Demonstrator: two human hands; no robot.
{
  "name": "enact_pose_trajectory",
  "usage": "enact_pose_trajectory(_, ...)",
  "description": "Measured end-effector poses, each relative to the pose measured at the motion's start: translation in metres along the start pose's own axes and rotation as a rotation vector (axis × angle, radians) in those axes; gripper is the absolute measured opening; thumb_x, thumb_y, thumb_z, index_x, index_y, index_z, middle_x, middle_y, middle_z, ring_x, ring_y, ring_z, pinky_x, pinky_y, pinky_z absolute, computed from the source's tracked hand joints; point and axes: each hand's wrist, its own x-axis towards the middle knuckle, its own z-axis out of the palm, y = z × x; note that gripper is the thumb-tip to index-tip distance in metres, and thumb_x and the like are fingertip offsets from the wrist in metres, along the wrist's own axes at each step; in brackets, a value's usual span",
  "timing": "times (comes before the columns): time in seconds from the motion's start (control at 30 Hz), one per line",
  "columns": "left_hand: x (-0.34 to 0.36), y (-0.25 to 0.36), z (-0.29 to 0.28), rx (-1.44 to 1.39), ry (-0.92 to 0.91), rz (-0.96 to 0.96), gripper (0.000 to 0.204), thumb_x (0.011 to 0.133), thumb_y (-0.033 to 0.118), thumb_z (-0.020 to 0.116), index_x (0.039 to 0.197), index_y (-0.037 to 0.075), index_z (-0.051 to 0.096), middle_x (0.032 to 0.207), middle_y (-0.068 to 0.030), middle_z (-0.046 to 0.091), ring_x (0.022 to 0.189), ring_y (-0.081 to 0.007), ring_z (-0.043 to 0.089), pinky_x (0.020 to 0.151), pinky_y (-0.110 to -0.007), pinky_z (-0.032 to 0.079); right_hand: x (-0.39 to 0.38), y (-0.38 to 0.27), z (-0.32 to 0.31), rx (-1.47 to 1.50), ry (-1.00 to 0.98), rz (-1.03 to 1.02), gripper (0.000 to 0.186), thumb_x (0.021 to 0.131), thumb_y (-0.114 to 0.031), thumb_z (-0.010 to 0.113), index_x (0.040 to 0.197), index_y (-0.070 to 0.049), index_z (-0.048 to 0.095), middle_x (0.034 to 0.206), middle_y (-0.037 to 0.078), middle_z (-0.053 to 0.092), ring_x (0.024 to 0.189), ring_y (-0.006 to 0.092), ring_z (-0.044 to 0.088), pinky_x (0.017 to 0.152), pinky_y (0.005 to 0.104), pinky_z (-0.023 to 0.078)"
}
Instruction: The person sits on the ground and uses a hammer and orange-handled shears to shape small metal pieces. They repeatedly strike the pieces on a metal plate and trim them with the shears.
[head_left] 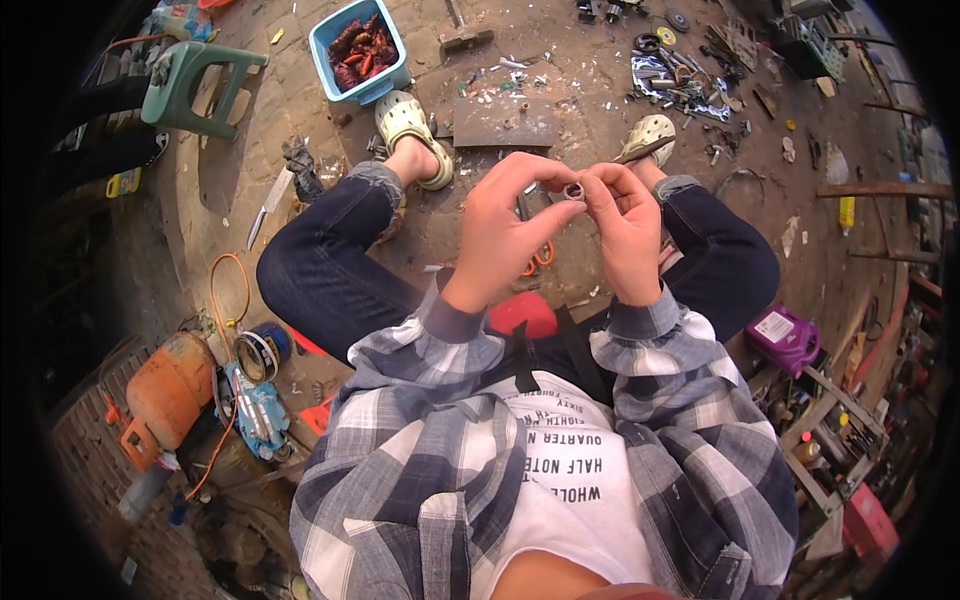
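In the head view, a small ring-shaped part [574, 191] was held above the littered floor [430, 236] in the narrow fingertip grip of the left hand [503, 225], while a dark slender strip [643, 151] appeared to be pinched by the right hand [622, 235], set close beside it. If the pinch were loosened or the strip slipped, the part could be dropped and lost among the scraps [512, 64], or the left hand could be nicked.
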Motion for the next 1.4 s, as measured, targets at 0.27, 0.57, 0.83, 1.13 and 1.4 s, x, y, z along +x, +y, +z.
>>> enact_pose_trajectory(0.27, -0.001, -0.202, 0.033, 0.073, 0.339, -0.611, 0.02, 0.075, 0.007, 0.074, 0.091, 0.0, 0.064, 0.082, -0.0053, 0.067, 0.075, -0.0129, 0.064, 0.07, -0.027, 0.051, 0.053, 0.165, -0.069, -1.147, 0.291, 0.305, 0.046, 0.082, -0.009, 0.063, 0.124, 0.0, 0.048, 0.125, 0.021, 0.048, 0.119, 0.0328, 0.046, 0.101, 0.0429, 0.037)
enact_pose_trajectory(0.57, 0.031, -0.309, 0.08, 0.07, 0.361, -0.639, 0.019, 0.077, 0.006, 0.072, 0.093, 0.002, 0.063, 0.083, -0.0047, 0.067, 0.076, -0.0132, 0.062, 0.071, -0.028, 0.05, 0.124, 0.222, -0.178, -1.974, -0.11, 0.223, 0.031, 0.079, -0.008, 0.057, 0.11, -0.004, 0.057, 0.117, 0.014, 0.056, 0.117, 0.0291, 0.047, 0.104, 0.0398, 0.033)
enact_pose_trajectory(0.83, 0.053, -0.323, 0.11, 0.562, 0.468, -0.455, 0.025, 0.072, 0.01, 0.075, 0.093, 0.012, 0.061, 0.094, -0.0028, 0.061, 0.099, -0.0253, 0.053, 0.089, -0.039, 0.039, 0.152, 0.214, -0.206, -2.092, -0.885, 0.175, 0.013, 0.083, -0.018, 0.058, 0.092, -0.01, 0.063, 0.092, 0.006, 0.067, 0.098, 0.022, 0.06, 0.089, 0.0349, 0.043)
enact_pose_trajectory(1.13, 0.056, -0.32, 0.088, 0.576, 0.44, -0.409, 0.035, 0.069, 0.018, 0.079, 0.099, 0.011, 0.063, 0.101, -0.0055, 0.059, 0.101, -0.0272, 0.051, 0.09, -0.04, 0.04, 0.136, 0.172, -0.187, -1.851, -0.839, 0.285, 0.041, 0.083, -0.047, 0.063, 0.08, -0.005, 0.061, 0.068, 0.012, 0.064, 0.067, 0.0319, 0.065, 0.059, 0.0426, 0.05)
enact_pose_trajectory(1.4, 0.068, -0.323, 0.037, -0.074, 1.041, -0.696, 0.016, 0.095, 0.01, 0.049, 0.093, 0.001, 0.061, 0.083, -0.0048, 0.058, 0.073, -0.0144, 0.053, 0.066, -0.03, 0.044, 0.133, 0.102, -0.121, -1.203, -0.23, 0.468, 0.053, 0.095, -0.045, 0.052, 0.067, -0.001, 0.058, 0.049, 0.0, 0.043, 0.047, 0.0109, 0.04, 0.046, 0.0293, 0.033)
